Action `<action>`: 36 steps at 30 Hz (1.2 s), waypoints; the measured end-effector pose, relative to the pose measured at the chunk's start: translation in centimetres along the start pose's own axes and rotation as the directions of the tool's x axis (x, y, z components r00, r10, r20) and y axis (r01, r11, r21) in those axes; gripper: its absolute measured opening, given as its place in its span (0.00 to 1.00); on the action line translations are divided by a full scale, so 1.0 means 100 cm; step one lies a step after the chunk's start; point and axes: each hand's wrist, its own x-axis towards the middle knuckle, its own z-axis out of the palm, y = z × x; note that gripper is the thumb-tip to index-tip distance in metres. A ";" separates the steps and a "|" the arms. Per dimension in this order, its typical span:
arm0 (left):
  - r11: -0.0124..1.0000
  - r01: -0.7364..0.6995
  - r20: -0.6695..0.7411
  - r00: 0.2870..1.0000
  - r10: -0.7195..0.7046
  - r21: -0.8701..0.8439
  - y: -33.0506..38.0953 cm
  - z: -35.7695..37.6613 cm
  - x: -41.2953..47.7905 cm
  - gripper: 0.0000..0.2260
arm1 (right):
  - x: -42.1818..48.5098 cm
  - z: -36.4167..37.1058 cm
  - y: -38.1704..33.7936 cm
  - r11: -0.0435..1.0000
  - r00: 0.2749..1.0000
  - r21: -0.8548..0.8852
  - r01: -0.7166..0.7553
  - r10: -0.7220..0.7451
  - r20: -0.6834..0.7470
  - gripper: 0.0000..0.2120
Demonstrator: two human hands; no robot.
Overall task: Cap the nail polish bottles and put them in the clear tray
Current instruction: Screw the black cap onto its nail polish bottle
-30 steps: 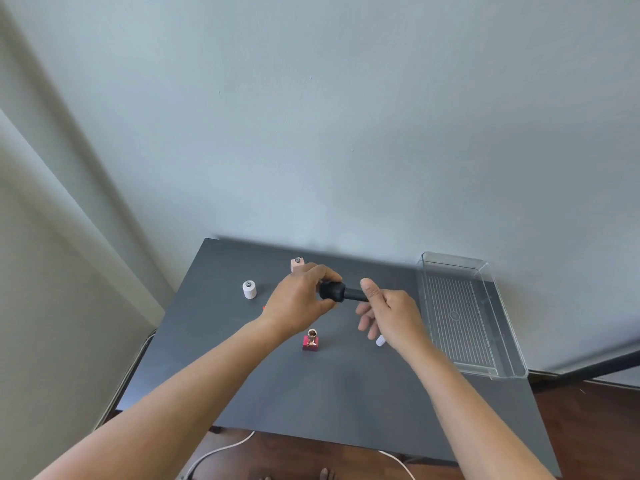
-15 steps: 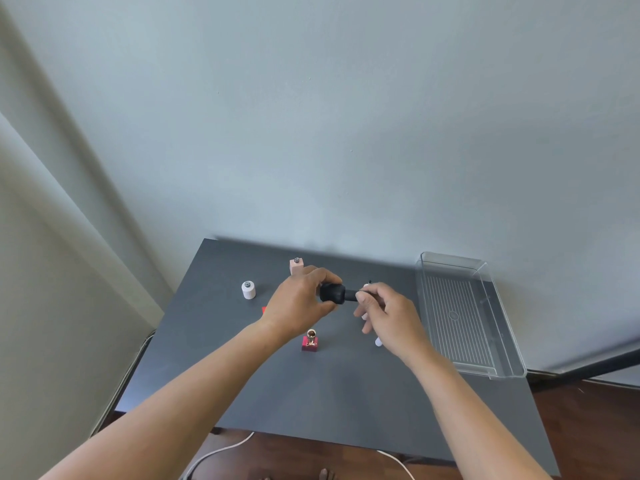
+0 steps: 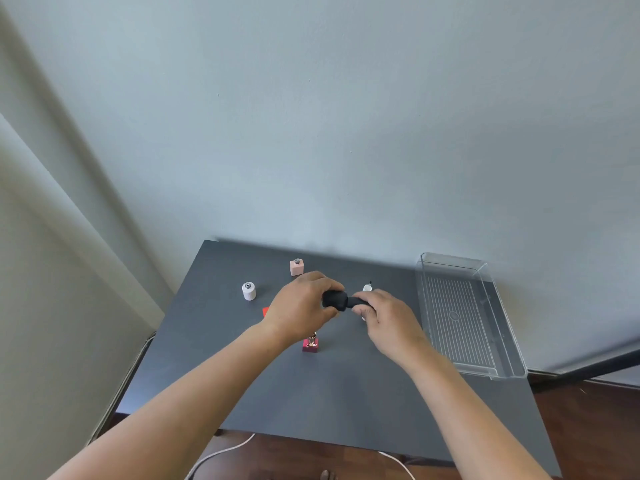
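Above the middle of the dark table (image 3: 332,403) my left hand (image 3: 301,306) grips a black nail polish bottle (image 3: 334,300) lying sideways. My right hand (image 3: 388,318) pinches its black cap (image 3: 356,302), which sits on the bottle's neck. Three uncapped bottles stand on the table: a white round one (image 3: 249,291) at the left, a pale pink one (image 3: 296,267) at the back, a dark red one (image 3: 310,344) under my left wrist. A white cap (image 3: 367,288) shows behind my right hand. The clear tray (image 3: 498,341) lies at the right with nothing in it.
A small red object (image 3: 265,311) peeks out left of my left hand. The table stands against a pale wall, its right front corner near the tray. A white cable (image 3: 221,455) runs over the wooden floor below the table's front edge.
My right hand has moved left along the cap toward the bottle, its fingers now curled tighter round the cap. My left hand and the bottle stay in place.
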 end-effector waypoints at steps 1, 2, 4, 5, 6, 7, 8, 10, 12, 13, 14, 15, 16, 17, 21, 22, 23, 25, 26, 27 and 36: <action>1.000 -0.011 -0.012 1.000 0.011 0.006 0.000 0.001 -0.001 0.14 | 0.000 0.000 0.000 1.000 1.000 0.012 -0.006 0.006 -0.002 0.08; 1.000 -0.020 -0.023 1.000 0.021 0.017 0.001 0.002 -0.002 0.14 | 0.000 -0.001 0.000 1.000 1.000 0.027 -0.013 0.013 -0.003 0.08; 0.998 -0.031 -0.046 0.998 0.033 0.049 0.003 0.003 -0.004 0.13 | 0.001 -0.003 -0.001 0.997 0.999 0.066 -0.038 0.037 0.009 0.08; 0.997 -0.038 -0.057 0.997 0.042 0.067 0.004 0.004 -0.004 0.13 | 0.001 -0.004 -0.002 0.995 0.998 0.087 -0.058 0.056 0.025 0.08; 0.995 -0.047 -0.067 0.996 0.052 0.083 0.004 0.005 -0.005 0.12 | 0.001 -0.005 -0.003 0.991 0.996 0.107 -0.083 0.078 0.044 0.08; 0.994 -0.056 -0.074 0.995 0.064 0.096 0.005 0.006 -0.005 0.12 | 0.001 -0.007 -0.004 0.987 0.993 0.122 -0.105 0.099 0.058 0.08; 0.992 -0.064 -0.079 0.994 0.073 0.107 0.006 0.007 -0.005 0.12 | 0.002 -0.008 -0.004 0.983 0.991 0.133 -0.124 0.116 0.067 0.08; 0.989 -0.071 -0.089 0.993 0.083 0.131 0.007 0.009 -0.005 0.12 | 0.002 -0.011 -0.005 0.979 0.988 0.142 -0.147 0.136 0.079 0.08; 0.986 -0.074 -0.101 0.991 0.089 0.148 0.007 0.011 -0.004 0.12 | 0.002 -0.013 -0.006 0.977 0.986 0.145 -0.155 0.143 0.086 0.08; 0.986 -0.076 -0.105 0.990 0.092 0.151 0.007 0.011 -0.004 0.12 | 0.003 -0.015 -0.007 0.976 0.985 0.148 -0.159 0.147 0.090 0.08; 0.985 -0.077 -0.108 0.990 0.094 0.153 0.007 0.012 -0.004 0.12 | 0.003 -0.016 -0.008 0.975 0.984 0.151 -0.164 0.151 0.095 0.09; 0.985 -0.078 -0.110 0.989 0.095 0.153 0.007 0.012 -0.004 0.12 | 0.003 -0.017 -0.008 0.974 0.983 0.154 -0.169 0.155 0.100 0.09; 0.985 -0.079 -0.115 0.989 0.097 0.151 0.007 0.012 -0.003 0.12 | 0.004 -0.018 -0.009 0.973 0.982 0.155 -0.172 0.157 0.104 0.09; 0.986 -0.079 -0.119 0.988 0.097 0.148 0.007 0.012 -0.003 0.12 | 0.004 -0.019 -0.010 0.972 0.982 0.158 -0.175 0.159 0.106 0.09; 0.994 -0.062 -0.112 0.991 0.072 0.088 0.006 0.009 0.001 0.12 | 0.004 -0.018 -0.009 0.941 0.977 0.267 -0.207 0.187 0.099 0.09; 0.997 -0.050 -0.097 0.994 0.056 0.058 0.005 0.009 0.001 0.12 | 0.004 -0.018 -0.008 0.921 0.974 0.320 -0.224 0.200 0.107 0.09; 0.999 -0.035 -0.078 0.996 0.037 0.025 0.004 0.009 0.001 0.12 | 0.004 -0.018 -0.007 0.898 0.970 0.369 -0.239 0.208 0.122 0.09; 1.000 0.005 -0.041 0.999 -0.007 -0.030 -0.002 0.009 0.001 0.15 | 0.005 -0.017 -0.005 0.868 0.969 0.434 -0.243 0.202 0.140 0.09; 0.998 0.029 -0.028 0.999 -0.030 -0.052 -0.006 0.009 0.000 0.17 | 0.006 -0.017 -0.004 0.860 0.971 0.453 -0.236 0.192 0.141 0.10; 0.995 0.053 -0.019 0.998 -0.055 -0.079 -0.011 0.009 0.000 0.18 | 0.007 -0.016 -0.002 0.852 0.972 0.470 -0.232 0.190 0.137 0.11; 0.926 0.318 0.017 0.947 -0.322 -0.201 -0.054 0.008 -0.015 0.15 | 0.022 0.001 0.032 0.895 0.924 0.271 -0.354 0.380 -0.050 0.10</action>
